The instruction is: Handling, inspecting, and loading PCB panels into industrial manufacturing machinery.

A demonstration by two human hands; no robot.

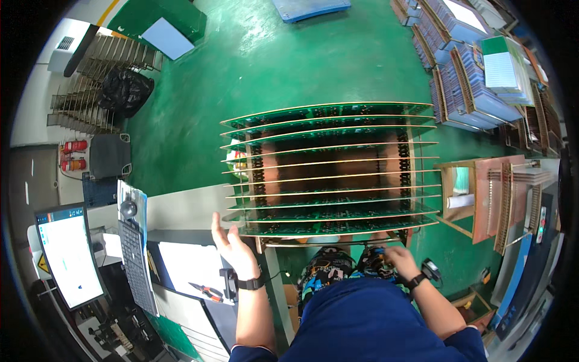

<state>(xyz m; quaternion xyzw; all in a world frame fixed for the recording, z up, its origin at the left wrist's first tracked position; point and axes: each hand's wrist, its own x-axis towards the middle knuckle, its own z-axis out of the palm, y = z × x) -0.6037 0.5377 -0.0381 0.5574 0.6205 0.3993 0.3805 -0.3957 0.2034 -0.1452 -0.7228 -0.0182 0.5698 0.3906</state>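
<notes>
A slotted rack (395, 164) stands before me, with several green circuit boards (341, 228) set across it in parallel rows. Their pale edges face up, and gaps separate the rows. My left hand (239, 252) is raised by the near left corner of the rack, fingers stretched out and nothing in them. Close to the rack's near rail on the right is my right hand (402, 262), its fingers curled in. Whether anything is inside those fingers is hidden. Each wrist wears a dark strap with a small black device.
On the left are a desk with a monitor (70, 256), a keyboard (137, 268) and red-handled pliers (206, 292). Stacked racks of panels (476, 90) stand at the far right, a wooden frame (461, 199) nearer. A black bag (125, 90) lies far left; a blue platform (310, 8) is beyond.
</notes>
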